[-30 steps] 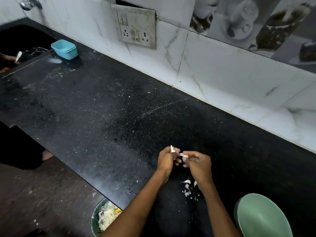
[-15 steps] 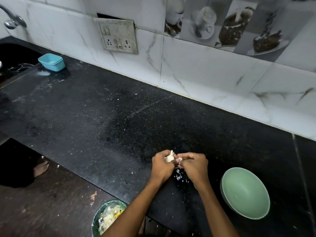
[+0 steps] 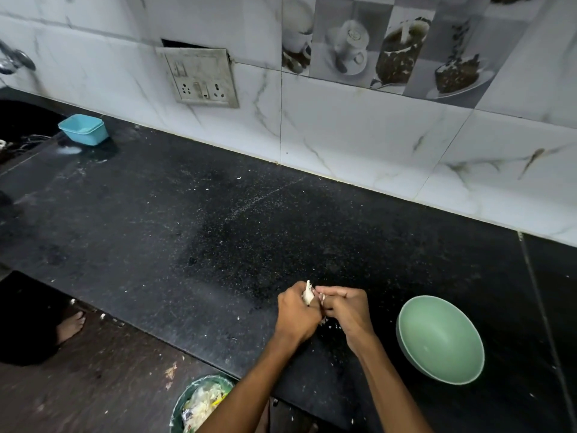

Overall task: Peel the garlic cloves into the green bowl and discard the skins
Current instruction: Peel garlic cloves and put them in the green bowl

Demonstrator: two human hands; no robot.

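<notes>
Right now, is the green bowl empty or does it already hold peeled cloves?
Empty. The green bowl sits upright on the counter, its visible inside bare; no cloves show.

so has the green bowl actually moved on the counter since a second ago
Cannot tell. The green bowl shows more fully now, but the socket plate and blue tub shifted in the frame too, so the head camera moved.

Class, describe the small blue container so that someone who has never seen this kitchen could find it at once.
Start at the long black stone counter under the white marble-look wall tiles. Follow it to its far left end, below and left of the switch plate. There sits the small light-blue rectangular plastic tub, open-topped, unlike the round pale-green bowl near the hands.
</notes>
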